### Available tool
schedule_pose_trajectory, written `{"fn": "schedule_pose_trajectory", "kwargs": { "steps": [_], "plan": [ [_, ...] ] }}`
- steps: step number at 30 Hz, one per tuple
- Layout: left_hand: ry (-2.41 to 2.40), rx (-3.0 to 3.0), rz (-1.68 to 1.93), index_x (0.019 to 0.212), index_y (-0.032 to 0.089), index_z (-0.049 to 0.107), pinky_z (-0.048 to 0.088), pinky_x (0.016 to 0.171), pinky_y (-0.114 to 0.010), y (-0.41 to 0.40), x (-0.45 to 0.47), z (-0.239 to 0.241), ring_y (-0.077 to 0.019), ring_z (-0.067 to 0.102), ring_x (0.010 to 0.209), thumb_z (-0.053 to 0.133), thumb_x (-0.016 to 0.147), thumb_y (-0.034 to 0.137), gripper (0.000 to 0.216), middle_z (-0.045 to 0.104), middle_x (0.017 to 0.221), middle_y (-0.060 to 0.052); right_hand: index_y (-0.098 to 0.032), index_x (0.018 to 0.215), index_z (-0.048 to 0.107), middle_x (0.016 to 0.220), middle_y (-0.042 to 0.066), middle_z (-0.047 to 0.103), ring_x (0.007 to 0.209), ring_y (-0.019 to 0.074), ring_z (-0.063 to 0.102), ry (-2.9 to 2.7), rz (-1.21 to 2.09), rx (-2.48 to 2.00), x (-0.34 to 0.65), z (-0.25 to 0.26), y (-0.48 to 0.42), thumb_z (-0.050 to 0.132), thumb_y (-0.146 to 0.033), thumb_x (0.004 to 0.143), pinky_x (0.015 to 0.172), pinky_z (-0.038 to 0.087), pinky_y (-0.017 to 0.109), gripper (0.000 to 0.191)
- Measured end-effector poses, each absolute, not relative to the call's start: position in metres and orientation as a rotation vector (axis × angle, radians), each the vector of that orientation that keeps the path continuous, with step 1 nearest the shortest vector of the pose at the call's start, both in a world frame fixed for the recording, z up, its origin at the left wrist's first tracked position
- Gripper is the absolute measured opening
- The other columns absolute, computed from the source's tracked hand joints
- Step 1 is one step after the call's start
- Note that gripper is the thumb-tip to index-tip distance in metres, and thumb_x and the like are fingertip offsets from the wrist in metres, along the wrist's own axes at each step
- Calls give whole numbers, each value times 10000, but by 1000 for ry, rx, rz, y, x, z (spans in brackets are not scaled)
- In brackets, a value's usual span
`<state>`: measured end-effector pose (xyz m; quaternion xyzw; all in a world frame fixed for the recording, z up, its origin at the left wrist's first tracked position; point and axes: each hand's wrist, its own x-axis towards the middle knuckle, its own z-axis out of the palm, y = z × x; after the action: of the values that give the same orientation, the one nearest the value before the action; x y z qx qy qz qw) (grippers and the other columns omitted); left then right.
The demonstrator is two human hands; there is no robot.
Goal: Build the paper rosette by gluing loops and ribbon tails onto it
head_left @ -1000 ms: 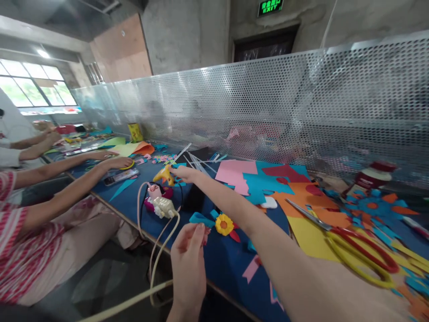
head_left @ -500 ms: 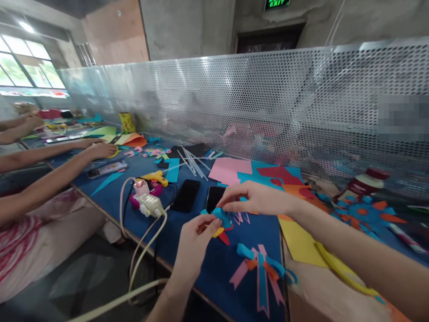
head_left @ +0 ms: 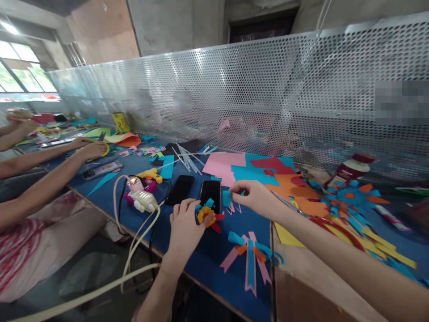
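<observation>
My left hand (head_left: pixel 186 228) grips a small paper flower (head_left: pixel 205 216), its yellow scalloped centre turned up, with blue and red petals at its edges. The thumb rests on the yellow part. To the right, my right hand (head_left: pixel 253 197) pinches a little blue paper piece (head_left: pixel 227 198), apart from the flower. Beneath the hands lies a black phone (head_left: pixel 211 193), and a second dark phone (head_left: pixel 181 189) is beside it. A pink, blue and orange ribbon bow (head_left: pixel 250 255) lies on the table near my right forearm.
A hot glue gun (head_left: pixel 150 175) and a power strip with plugs (head_left: pixel 142 200) stand on the left, cables hanging over the edge. Coloured sheets (head_left: pixel 224 164), red scissors (head_left: pixel 338 230) and a bottle (head_left: pixel 351 172) lie further right. A co-worker's hand (head_left: pixel 92 150) holds scissors at the left.
My hands have moved apart: the right one has drawn away rightward with the blue piece, and the flower's yellow centre now shows in my left. The view has shifted slightly.
</observation>
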<state>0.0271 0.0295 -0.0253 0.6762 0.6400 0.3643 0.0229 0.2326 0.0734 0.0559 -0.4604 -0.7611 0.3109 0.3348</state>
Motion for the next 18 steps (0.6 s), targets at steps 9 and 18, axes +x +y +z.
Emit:
{"fn": "schedule_pose_trajectory", "kwargs": {
  "steps": [9, 18],
  "plan": [
    [1969, 2063, 949, 921, 234, 619, 414, 850, -428, 33, 27, -34, -292, 497, 1065, 613, 791, 280, 138, 522, 1176, -85, -177, 796, 620, 722, 15, 660, 683, 149, 607, -1691, 960, -1272, 253, 25, 44, 557, -276, 747, 639, 463, 268, 128],
    [1643, 1812, 1321, 811, 197, 593, 533, 724, -322, 26, 19, -33, -187, 601, 857, 625, 774, 295, 110, 534, 1070, -54, -197, 802, 608, 774, 5, 662, 750, 155, 633, -1436, 1061, -1239, 264, 26, 7, 612, -318, 742, 748, 486, 291, 135]
  ]
}}
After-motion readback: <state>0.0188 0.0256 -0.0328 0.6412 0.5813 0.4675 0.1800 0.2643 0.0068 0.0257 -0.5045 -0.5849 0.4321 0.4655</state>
